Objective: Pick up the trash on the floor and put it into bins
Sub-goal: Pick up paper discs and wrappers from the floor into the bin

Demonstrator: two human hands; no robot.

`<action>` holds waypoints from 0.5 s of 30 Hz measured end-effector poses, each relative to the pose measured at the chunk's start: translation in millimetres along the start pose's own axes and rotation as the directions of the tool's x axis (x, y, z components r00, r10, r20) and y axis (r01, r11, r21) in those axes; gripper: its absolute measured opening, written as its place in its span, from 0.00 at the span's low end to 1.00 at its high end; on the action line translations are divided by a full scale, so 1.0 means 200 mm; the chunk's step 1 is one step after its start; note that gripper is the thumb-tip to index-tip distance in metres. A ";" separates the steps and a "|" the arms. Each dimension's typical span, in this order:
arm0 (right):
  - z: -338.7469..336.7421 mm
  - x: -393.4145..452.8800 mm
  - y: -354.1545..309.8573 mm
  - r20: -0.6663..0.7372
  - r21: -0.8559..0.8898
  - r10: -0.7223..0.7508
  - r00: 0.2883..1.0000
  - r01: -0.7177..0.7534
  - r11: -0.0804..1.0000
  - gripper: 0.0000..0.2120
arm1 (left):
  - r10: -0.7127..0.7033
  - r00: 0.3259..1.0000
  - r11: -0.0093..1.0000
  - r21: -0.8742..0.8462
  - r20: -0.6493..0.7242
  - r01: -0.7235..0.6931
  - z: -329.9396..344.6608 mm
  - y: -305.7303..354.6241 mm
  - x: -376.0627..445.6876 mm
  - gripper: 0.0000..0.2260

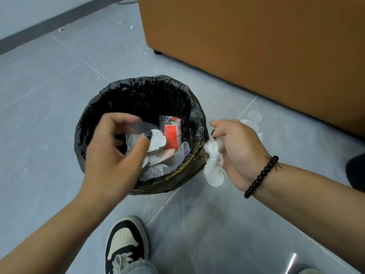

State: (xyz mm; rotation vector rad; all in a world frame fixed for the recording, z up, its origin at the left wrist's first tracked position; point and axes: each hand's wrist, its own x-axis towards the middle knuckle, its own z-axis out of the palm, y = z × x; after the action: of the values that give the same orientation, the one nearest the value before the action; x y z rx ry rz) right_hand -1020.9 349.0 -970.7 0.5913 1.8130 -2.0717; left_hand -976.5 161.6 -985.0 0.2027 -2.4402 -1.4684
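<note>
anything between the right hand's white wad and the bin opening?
Only the bin's near-right rim, wrapped in black liner. In the head view the white wad in the right hand hangs just outside it, above bare floor.

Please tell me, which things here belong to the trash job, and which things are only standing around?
Belongs to the job:
- bin with black bag
- clear plastic piece at the left hand
- white wad in the right hand
- round white stickers on the floor
- paper scraps near the wall

Just there:
- brown cabinet
- bead bracelet
- shoe
</note>
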 end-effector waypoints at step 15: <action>0.07 -0.05 -0.04 0.014 0.533 0.019 1.000 -0.024 0.846 0.17 | -0.053 0.880 0.982 -0.137 0.472 0.133 0.12 0.11 -0.14 0.14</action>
State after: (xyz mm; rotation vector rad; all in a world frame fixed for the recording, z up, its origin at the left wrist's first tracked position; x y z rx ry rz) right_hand -1018.5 335.9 -956.8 0.7294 1.1938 -2.5663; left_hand -956.7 199.8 -980.8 -0.0846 -2.6773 -1.9448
